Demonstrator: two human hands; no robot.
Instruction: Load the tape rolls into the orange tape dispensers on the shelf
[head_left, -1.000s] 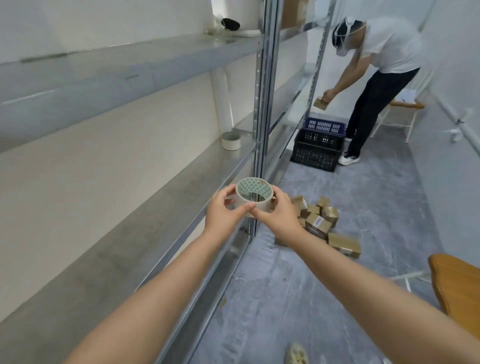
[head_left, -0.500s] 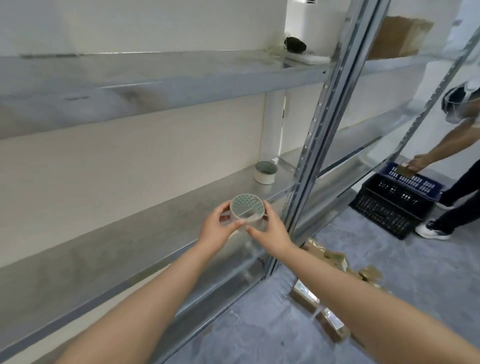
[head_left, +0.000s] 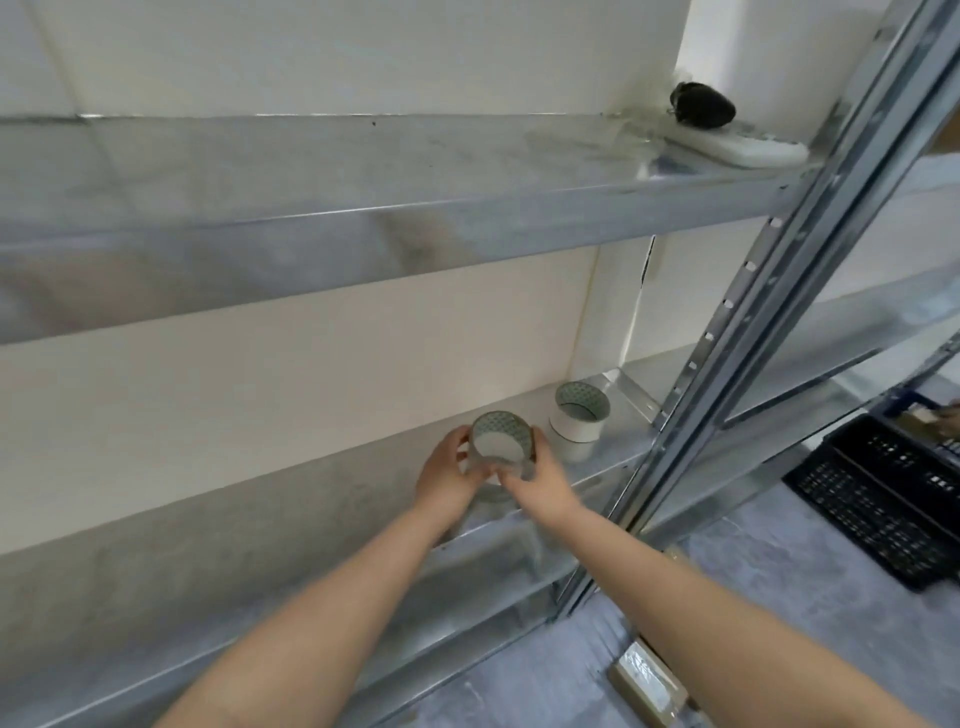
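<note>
Nearest to us, a small cardboard box (head_left: 647, 686) lies on the grey floor beside our right forearm. Farther out, our left hand (head_left: 448, 478) and right hand (head_left: 540, 483) meet over the middle shelf (head_left: 260, 571), both closed around a tape roll (head_left: 501, 449): the left fingers curl round its left side, the right thumb and fingers pinch its lower right edge. The roll is held just above the shelf, its round opening turned up and toward us, so its axis tilts back from upright. Just beyond it to the right, a second tape roll (head_left: 579, 421) stands on the same shelf, its axis upright and hole facing up. A black crate (head_left: 883, 493) sits on the floor at right. Farthest, on the upper shelf (head_left: 363, 171), a dark object (head_left: 701, 105) rests on a white power strip (head_left: 743, 147).
</note>
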